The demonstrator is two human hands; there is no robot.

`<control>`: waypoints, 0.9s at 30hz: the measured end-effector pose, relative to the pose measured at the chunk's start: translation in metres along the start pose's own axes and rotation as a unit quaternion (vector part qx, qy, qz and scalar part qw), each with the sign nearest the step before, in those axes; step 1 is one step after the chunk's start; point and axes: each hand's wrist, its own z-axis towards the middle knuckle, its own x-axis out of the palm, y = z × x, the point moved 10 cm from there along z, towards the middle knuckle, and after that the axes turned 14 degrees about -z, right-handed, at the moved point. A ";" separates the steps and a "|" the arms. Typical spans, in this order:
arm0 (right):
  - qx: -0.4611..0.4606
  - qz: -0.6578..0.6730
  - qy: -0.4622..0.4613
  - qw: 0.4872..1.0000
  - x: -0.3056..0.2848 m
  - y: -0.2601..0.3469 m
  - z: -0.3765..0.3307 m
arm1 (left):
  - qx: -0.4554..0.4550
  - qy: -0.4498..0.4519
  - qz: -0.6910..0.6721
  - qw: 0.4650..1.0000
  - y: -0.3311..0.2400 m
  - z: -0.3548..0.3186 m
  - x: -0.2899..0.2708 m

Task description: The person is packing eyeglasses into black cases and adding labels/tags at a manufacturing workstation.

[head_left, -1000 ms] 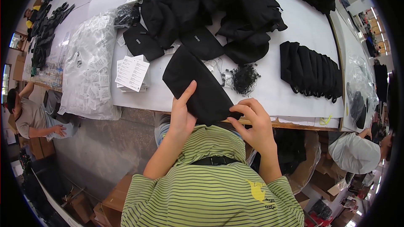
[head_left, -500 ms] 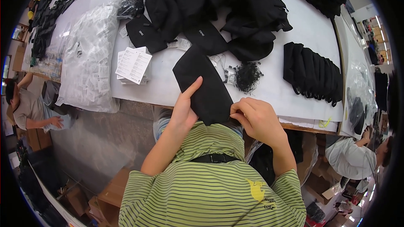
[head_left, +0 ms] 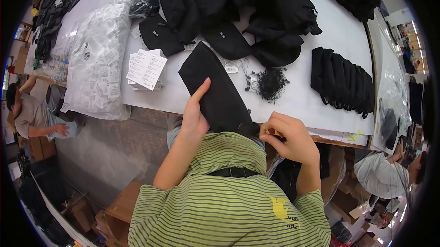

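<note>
My left hand (head_left: 197, 115) grips a flat black fabric pouch (head_left: 216, 92) along its left side, thumb on top and fingers hidden beneath. The pouch slants over the table edge in front of my belly, its near end towards the right. At that near right end, my right hand (head_left: 288, 136) is closed in a pinch; the small dark part between its fingertips is hard to make out. A small tab and an orange-red mark show near that end. Beyond lie similar black pouches (head_left: 225, 40) with small light marks, and a tangle of thin black cords (head_left: 271, 84).
White printed cards (head_left: 146, 69) are stacked on the left of the white table (head_left: 172, 86), beside a clear bag of labels (head_left: 98, 59). A row of black pouches (head_left: 341, 82) lies right. Cardboard boxes (head_left: 123, 210) stand below left. Other people sit at both sides.
The pouch has turned and shifted slightly left with my left hand, showing its side edge. My right hand has moved a little right and down.
</note>
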 end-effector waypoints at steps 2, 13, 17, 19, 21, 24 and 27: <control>0.022 0.039 0.018 0.999 -0.002 -0.002 -0.004 | -0.007 0.016 -0.012 1.000 0.001 0.000 0.003; 0.029 0.049 -0.067 0.996 0.007 0.000 0.004 | 0.051 0.076 0.016 0.996 -0.001 -0.005 0.002; 0.043 0.047 -0.069 0.996 0.004 -0.004 -0.005 | 0.090 0.054 0.020 0.994 -0.014 -0.008 0.000; 0.073 0.111 -0.015 0.991 0.013 -0.012 -0.014 | 0.098 0.063 -0.025 0.993 -0.022 -0.011 0.002; 0.064 0.120 -0.006 0.991 0.018 -0.014 -0.019 | 0.104 0.075 -0.012 0.992 -0.027 -0.012 0.002; 0.070 0.139 -0.007 0.988 0.015 -0.018 -0.024 | 0.099 0.086 0.005 0.991 -0.025 -0.014 -0.001; 0.077 0.149 -0.080 0.983 -0.002 -0.024 -0.024 | 0.054 0.096 0.033 0.993 -0.010 -0.016 0.006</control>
